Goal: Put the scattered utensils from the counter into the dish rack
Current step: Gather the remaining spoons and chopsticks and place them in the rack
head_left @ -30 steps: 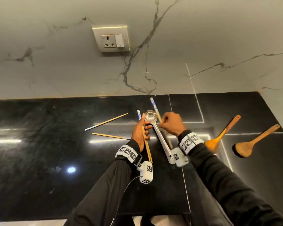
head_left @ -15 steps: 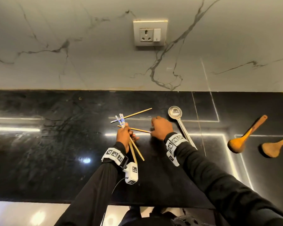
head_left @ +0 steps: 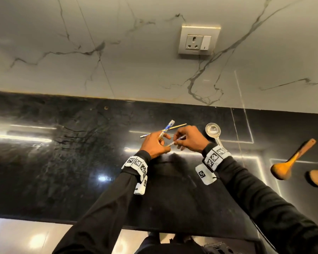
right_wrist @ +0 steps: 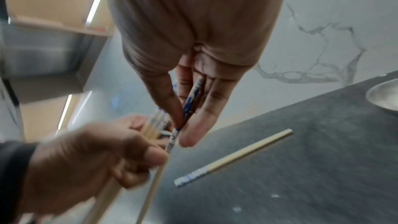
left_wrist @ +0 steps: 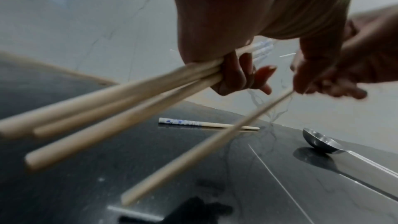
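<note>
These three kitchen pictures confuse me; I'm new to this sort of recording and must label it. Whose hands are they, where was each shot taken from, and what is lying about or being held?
No machine here: a person in black sleeves works with bare hands, wearing a camera on the head and one on each wrist. The big overview is the head camera, looking down at a black counter. The other two pictures look along each hand from the wrist.

The left hand grips a bundle of chopsticks. The right hand pinches a single chopstick by its blue-patterned end, beside the bundle.

On the counter lie another chopstick, a metal ladle and, further right, two wooden spoons. No dish rack shows in these views.
</note>
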